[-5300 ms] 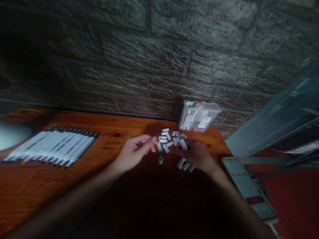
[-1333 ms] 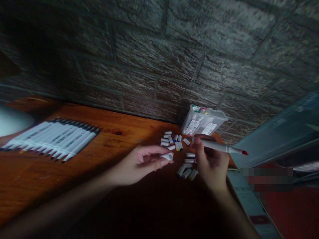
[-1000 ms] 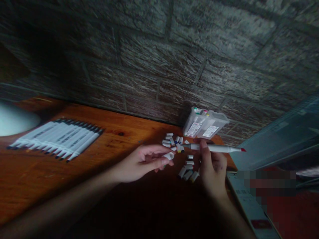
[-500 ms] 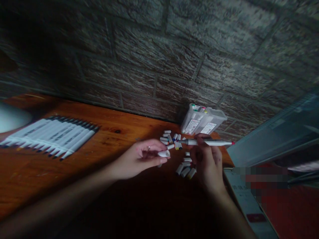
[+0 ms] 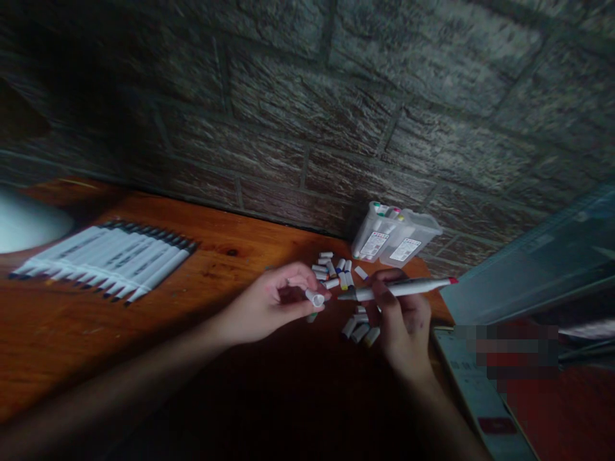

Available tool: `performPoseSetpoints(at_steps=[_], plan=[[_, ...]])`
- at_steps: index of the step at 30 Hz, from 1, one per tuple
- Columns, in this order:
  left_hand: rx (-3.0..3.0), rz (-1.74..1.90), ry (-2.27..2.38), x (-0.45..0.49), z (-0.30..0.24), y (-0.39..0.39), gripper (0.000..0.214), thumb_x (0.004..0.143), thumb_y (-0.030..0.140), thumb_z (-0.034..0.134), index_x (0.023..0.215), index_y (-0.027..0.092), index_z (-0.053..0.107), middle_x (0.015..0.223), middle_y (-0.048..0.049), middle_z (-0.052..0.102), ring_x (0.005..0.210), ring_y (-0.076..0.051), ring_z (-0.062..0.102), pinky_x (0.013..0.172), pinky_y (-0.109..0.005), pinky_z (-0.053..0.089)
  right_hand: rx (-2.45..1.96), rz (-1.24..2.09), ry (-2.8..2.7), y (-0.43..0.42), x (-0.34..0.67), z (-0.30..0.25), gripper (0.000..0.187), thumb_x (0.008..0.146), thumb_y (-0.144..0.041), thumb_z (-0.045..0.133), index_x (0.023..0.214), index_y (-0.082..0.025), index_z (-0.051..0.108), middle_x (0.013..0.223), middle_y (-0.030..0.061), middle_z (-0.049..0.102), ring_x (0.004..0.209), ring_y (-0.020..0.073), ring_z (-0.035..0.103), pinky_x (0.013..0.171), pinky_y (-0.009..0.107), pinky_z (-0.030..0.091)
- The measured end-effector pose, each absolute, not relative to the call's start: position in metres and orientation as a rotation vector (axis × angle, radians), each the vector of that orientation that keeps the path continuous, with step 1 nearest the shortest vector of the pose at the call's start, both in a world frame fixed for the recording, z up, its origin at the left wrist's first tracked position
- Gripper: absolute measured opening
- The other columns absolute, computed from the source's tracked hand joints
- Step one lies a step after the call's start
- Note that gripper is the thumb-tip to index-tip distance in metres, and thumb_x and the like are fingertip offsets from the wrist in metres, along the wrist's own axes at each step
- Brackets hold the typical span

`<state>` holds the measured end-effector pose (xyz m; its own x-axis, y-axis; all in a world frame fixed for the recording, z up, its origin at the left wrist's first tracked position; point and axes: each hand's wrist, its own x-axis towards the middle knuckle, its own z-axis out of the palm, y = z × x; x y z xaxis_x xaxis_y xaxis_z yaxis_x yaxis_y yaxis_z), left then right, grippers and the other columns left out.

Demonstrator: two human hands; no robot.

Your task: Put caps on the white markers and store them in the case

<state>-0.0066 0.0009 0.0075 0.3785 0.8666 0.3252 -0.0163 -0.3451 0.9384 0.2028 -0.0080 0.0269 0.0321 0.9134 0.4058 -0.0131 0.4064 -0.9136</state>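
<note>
Between the thumb and fingers of my left hand (image 5: 269, 301) is a white marker cap (image 5: 316, 298), its hollow end turned toward the right. My right hand (image 5: 403, 320) grips a white marker (image 5: 403, 288) lying nearly level. The marker's grey uncapped tip points left at the cap, a short gap away, and a red end shows on the right. Behind and below the hands lie several loose marker caps (image 5: 343, 280) with coloured ends, and more caps (image 5: 359, 331) sit beside my right hand.
A row of white markers (image 5: 110, 259) lies on the wooden table (image 5: 230, 253) at left. A clear plastic case (image 5: 408, 250) holding some markers stands by the brick wall (image 5: 269, 173). At the far left is a pale rounded object (image 5: 29, 224). A translucent bin (image 5: 519, 256) stands right.
The cap has turned so its opening shows more toward me. My right hand has brought the marker's tip lower and a little left, closer to the cap; the view shifted slightly.
</note>
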Motion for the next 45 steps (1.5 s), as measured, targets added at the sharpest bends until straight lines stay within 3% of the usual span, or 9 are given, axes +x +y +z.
performPoseSetpoints(at_steps=[3,7,16,26,33,45], plan=[[1.766,1.133,0.762,-0.007,0.008,0.0,0.009,0.087,0.016,0.067,0.094,0.014,0.063,0.099,-0.0064,0.07,0.092,-0.014,0.068,0.082,-0.024,0.055,-0.88,0.721,-1.456,-0.01,0.204,0.025,0.013,0.09,-0.027,0.063,0.08,-0.019,0.065,0.079,-0.0002,0.062,0.05,0.0064,0.05,0.04,0.019,0.037],[1.897,1.154,0.858,-0.006,0.008,0.0,0.013,0.088,0.015,0.065,0.1,0.015,0.067,0.096,-0.0045,0.073,0.083,-0.012,0.069,0.074,-0.019,0.055,-0.865,0.58,-1.577,-0.014,0.205,0.025,0.007,0.088,-0.021,0.062,0.083,-0.02,0.065,0.077,-0.0008,0.063,0.054,0.0084,0.054,0.044,0.02,0.04],[2.206,1.233,0.932,-0.01,0.005,-0.002,0.014,0.09,0.016,0.063,0.1,0.017,0.073,0.094,-0.0044,0.078,0.083,-0.014,0.073,0.074,-0.018,0.055,-0.787,0.531,-1.74,-0.019,0.202,0.027,0.009,0.087,-0.016,0.064,0.092,-0.023,0.067,0.08,0.001,0.071,0.07,0.0144,0.067,0.059,0.025,0.053],[2.313,1.342,0.902,-0.008,0.008,-0.003,0.012,0.087,0.014,0.066,0.095,0.018,0.074,0.089,-0.0031,0.079,0.078,-0.013,0.073,0.074,-0.017,0.054,-0.806,0.563,-1.884,-0.018,0.2,0.026,0.011,0.087,-0.017,0.065,0.096,-0.022,0.068,0.083,0.0012,0.074,0.062,0.0123,0.065,0.054,0.025,0.051],[2.304,1.414,0.917,-0.009,0.006,-0.004,0.011,0.088,0.014,0.066,0.094,0.018,0.073,0.092,-0.0049,0.079,0.08,-0.014,0.074,0.074,-0.019,0.055,-0.773,0.552,-1.822,-0.02,0.202,0.028,0.015,0.089,-0.018,0.061,0.077,-0.021,0.067,0.073,0.0001,0.071,0.061,0.0121,0.065,0.055,0.024,0.051],[2.352,1.296,0.883,-0.008,0.005,-0.004,0.01,0.088,0.016,0.065,0.094,0.018,0.073,0.088,-0.0034,0.078,0.079,-0.013,0.073,0.074,-0.018,0.054,-0.776,0.41,-1.899,-0.023,0.197,0.027,0.009,0.086,-0.018,0.066,0.093,-0.024,0.067,0.079,0.0009,0.075,0.068,0.0166,0.071,0.061,0.03,0.057]])
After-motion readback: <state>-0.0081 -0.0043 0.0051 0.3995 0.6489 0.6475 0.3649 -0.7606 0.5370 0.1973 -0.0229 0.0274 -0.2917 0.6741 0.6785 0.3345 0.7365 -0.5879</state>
